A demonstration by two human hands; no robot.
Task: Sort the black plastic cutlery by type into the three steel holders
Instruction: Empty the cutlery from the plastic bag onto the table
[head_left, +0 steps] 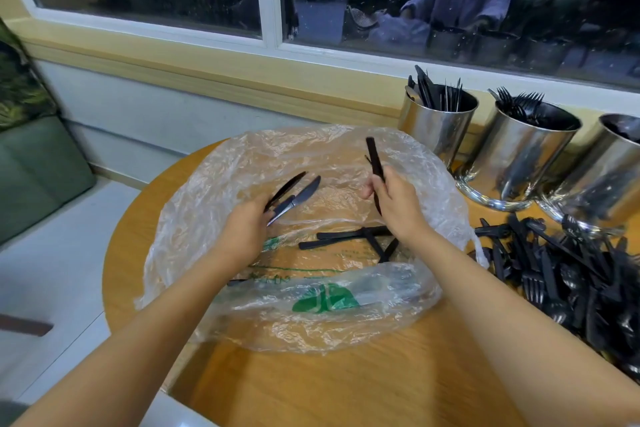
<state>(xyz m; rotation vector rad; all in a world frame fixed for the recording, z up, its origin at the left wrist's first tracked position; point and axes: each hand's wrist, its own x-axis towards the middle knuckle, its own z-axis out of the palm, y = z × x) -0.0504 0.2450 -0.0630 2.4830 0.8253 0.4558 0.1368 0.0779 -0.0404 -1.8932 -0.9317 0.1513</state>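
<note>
The third shiny round steel holder is cut off by the right edge, and what sits inside it is too dark to tell. The big pile of loose black plastic cutlery on the right side of the round wooden table also runs out of the picture, so its pieces cannot be counted.

The right hand is curled around thin black plastic handles that stick up. Their other ends are hidden behind the hand, so I cannot tell what kind they are, or if there is one or two. The left hand curls its fingers around two pieces. One is a black plastic knife. The other is a slim dark piece that is hard to name.

Both hands are over a crinkly clear plastic bag with green print, spread on the table. About four crossed black pieces lie in the bag between the arms, partly hidden by the right wrist.

There are three holders in a row at the back right, near the window. The first steel holder has knives in it. The second steel holder has forks.
</note>
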